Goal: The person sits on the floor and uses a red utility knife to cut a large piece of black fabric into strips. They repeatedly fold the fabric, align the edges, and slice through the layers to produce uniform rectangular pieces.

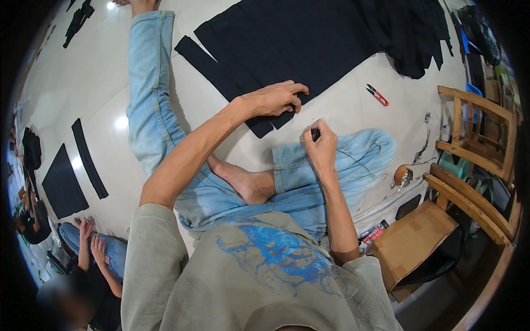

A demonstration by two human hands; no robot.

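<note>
My left hand (284, 98) rests on the lower edge of a large black fabric piece (309, 38), its bent fingers apart near a notched corner. My right hand (323, 138), just below and to the right above my bent knee, is closed around a small dark object (315, 134) whose kind I cannot make out. A narrow fabric flap (199, 63) lies along the left side of the large piece. Red-handled thread snips (380, 96) lie on the floor (348, 99) to the right of the fabric.
Two wooden frames (475, 149), a cardboard piece (411, 243) and a tape roll (403, 176) are at right. Cut black fabric pieces (63, 185) lie at left. Co-workers (99, 265) sit at lower left. My outstretched leg (152, 66) borders the fabric.
</note>
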